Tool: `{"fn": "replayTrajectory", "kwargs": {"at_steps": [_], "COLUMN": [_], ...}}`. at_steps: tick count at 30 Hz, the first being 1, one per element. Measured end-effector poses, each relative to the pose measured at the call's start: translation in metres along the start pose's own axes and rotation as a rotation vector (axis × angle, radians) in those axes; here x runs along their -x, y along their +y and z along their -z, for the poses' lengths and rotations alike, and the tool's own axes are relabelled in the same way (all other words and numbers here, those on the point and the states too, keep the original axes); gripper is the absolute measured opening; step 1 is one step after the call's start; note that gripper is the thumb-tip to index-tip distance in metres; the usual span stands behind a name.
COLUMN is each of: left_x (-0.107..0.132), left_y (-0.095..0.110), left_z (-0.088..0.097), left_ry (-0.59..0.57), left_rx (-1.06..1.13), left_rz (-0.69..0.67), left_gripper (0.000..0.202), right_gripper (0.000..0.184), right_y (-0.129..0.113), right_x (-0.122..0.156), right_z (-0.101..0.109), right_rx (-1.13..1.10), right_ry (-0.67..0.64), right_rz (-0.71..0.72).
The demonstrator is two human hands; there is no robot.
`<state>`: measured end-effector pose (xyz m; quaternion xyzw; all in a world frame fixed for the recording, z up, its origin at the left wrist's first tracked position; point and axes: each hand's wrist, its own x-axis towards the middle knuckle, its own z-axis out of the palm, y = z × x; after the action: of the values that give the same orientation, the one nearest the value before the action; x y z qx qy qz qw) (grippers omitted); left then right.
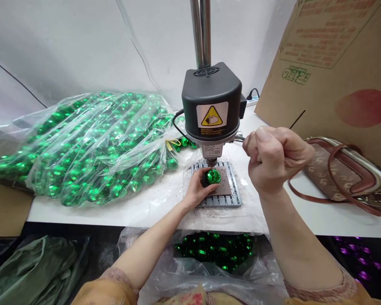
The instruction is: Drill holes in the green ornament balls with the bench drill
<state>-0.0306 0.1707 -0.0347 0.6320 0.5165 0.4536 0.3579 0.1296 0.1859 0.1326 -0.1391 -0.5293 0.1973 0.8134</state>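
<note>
My left hand [198, 186] pinches a shiny green ball [213, 176] and holds it on the brown pad of the ribbed metal base plate [234, 195], right under the drill bit. The small black bench drill [211, 106] stands on a steel column in the middle of the white table. My right hand [274, 156] is clenched in a fist around the drill's metal lever [240, 137] at the machine's right side.
A big clear bag of green balls [82, 148] lies on the table to the left. Another bag of green balls [216, 250] sits below the table edge near my lap. A brown handbag [339, 173] and a cardboard box [333, 63] stand at the right.
</note>
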Motion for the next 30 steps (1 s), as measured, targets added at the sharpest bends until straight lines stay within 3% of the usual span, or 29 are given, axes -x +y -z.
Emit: {"fn": "replayTrajectory", "kwargs": {"at_steps": [18, 30], "left_x": [0.001, 0.001], "left_y": [-0.005, -0.003], "left_z": [-0.001, -0.001], "left_ry": [0.009, 0.017], "left_rx": [0.005, 0.043], "left_rz": [-0.032, -0.013], "left_gripper": [0.058, 0.058], "right_gripper": [0.045, 0.046], "right_y": [0.018, 0.018], "right_x": [0.021, 0.030], "right_z": [0.016, 0.016], "right_rx": [-0.033, -0.032], "right_ry": [-0.068, -0.048], "right_rz": [0.208, 0.224]}}
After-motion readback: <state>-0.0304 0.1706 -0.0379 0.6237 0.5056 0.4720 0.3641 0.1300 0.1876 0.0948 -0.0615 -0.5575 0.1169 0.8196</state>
